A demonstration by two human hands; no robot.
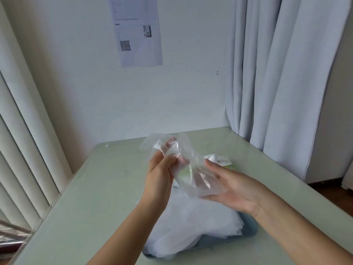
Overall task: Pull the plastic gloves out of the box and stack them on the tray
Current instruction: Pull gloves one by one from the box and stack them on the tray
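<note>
A clear plastic glove hangs in the air above the table, held between both hands. My left hand pinches its upper part with curled fingers. My right hand grips its lower end, thumb on top and fingers underneath. Below them a pile of white translucent gloves covers a blue-grey tray, of which only the right and front edges show. The glove box, white and green, lies behind my right hand and is mostly hidden.
The pale green table reaches to a white wall with a taped paper sheet. Vertical blinds hang at the left, grey curtains at the right. Metal bars show at the lower left.
</note>
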